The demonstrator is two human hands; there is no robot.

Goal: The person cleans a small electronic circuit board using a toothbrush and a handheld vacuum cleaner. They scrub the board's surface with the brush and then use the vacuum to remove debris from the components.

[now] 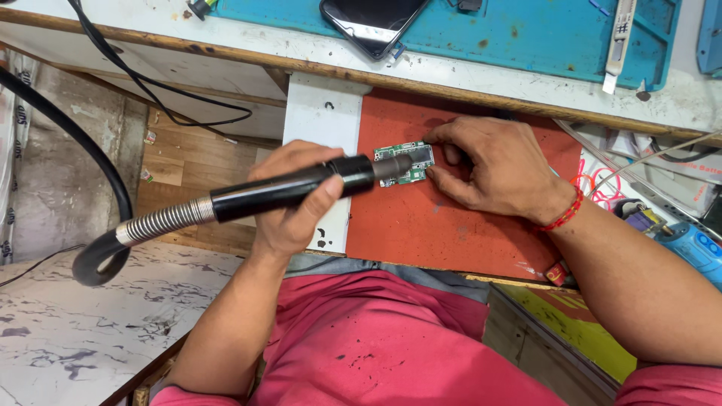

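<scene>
Because the circuit board (404, 161) is only pinched by the right hand (492, 169) while the left hand (289, 199) is wrapped around the hot-air wand (301, 186), fingertips (436, 174) could be scorched.

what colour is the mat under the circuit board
Orange-red mat under the green circuit board, clearest in the head view.

A phone (374, 22) lies at the top centre of the frame on a teal mat (526, 34), its dark rectangular screen blank and glossy, tilted with one corner pointing down. At the far left edge hangs a white bag (9, 143) with dark print. At the right edge, a white printed label (696, 180) sits among wires.
</scene>
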